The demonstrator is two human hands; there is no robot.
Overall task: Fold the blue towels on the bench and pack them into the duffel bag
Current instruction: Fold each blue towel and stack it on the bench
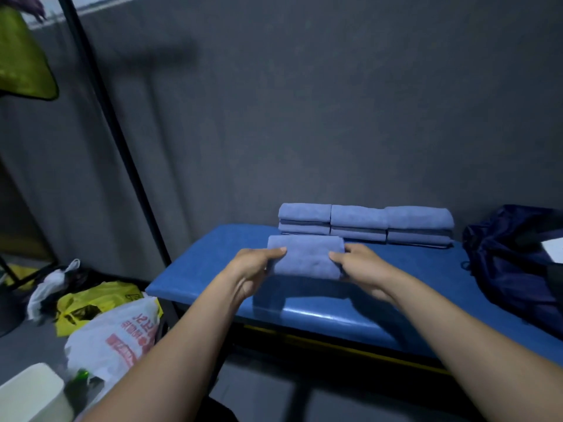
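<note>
1. Worktop (380, 269): blue padded bench surface, taken as the landmark; it stood against a dark grey wall.
2. Folded towel (304, 258) was held just above the worktop's near-middle, lifted clear of the pad, a shadow beneath it.
3. Left hand (256, 266) gripped the towel's left edge, thumb on top, fingers curled under.
4. Right hand (359, 264) gripped the towel's right edge the same way, thumb laid over the top face.
5. Towel stacks (365, 223): three piles of folded blue towels sat side by side along the worktop's far edge, touching one another, close behind the held towel.
6. Duffel bag (511, 263), dark navy, lay slumped on the worktop's right end, near the rightmost stack but apart from it; whether its mouth was open could not be told.
7. Plastic bags (112, 327), white and yellow, lay on the floor left of the worktop.
8. Black pole (112, 123) rose at a slant left of the worktop, a green cloth (24, 62) hanging beside it.
</note>
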